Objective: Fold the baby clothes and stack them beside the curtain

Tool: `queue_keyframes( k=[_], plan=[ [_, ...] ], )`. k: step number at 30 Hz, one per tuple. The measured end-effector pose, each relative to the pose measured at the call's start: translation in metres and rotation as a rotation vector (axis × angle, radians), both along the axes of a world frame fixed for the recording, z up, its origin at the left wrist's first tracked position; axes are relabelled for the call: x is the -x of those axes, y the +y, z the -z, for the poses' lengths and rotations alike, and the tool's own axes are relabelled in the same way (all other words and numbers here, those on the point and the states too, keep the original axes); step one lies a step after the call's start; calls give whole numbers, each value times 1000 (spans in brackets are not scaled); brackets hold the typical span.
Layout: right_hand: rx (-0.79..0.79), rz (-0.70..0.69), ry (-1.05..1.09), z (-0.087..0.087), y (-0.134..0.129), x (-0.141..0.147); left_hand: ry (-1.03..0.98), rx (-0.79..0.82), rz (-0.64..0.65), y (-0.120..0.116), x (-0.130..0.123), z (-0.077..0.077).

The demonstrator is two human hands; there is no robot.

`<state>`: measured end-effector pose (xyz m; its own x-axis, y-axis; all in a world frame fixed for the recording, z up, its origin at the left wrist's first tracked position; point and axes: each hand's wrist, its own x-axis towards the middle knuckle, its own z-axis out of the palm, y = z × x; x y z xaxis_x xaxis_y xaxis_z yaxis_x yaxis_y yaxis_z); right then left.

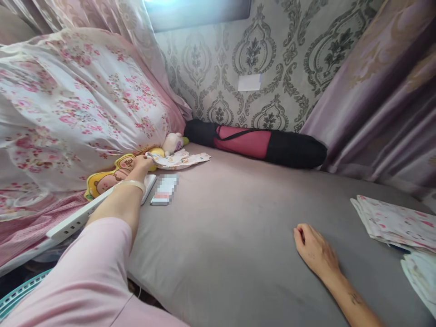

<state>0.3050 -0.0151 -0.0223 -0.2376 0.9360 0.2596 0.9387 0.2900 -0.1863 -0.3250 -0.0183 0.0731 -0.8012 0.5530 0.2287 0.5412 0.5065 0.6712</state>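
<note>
My left hand (141,162) reaches far across to the bed's left side. Its fingers are closed on the near-left corner of a white cloth with small coloured prints (184,159), which lies crumpled on the sheet. Just below that hand are a white tablet-like slab (149,188), partly hidden by my wrist, and a phone-like flat object (165,190) blurred by pixels. My right hand (315,250) rests on the grey sheet (231,236) in a loose fist, with nothing visible in it.
Plush toys (173,144) and a yellow cartoon cushion (105,181) line the left edge, beside a white power strip (70,228). A black and red long bag (243,141) lies along the wall. Folded printed cloths (398,222) sit at right.
</note>
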Motion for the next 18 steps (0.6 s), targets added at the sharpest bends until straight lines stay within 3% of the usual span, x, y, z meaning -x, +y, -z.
queue_keyframes(
  k=[5, 10, 13, 18],
  plan=[
    [-5, -13, 4, 0, 1, 0, -140, -227, 64, 34, -35, -20],
    [-9, -17, 34, 0, -1, 2, -480, -496, 313, 65, -91, -42],
    [15, -19, 60, -1, -1, 1, -664, -599, 465, 73, -132, -51],
    [168, 29, 124, -14, 7, 2, -830, -663, 511, 75, -202, -54]
  ],
)
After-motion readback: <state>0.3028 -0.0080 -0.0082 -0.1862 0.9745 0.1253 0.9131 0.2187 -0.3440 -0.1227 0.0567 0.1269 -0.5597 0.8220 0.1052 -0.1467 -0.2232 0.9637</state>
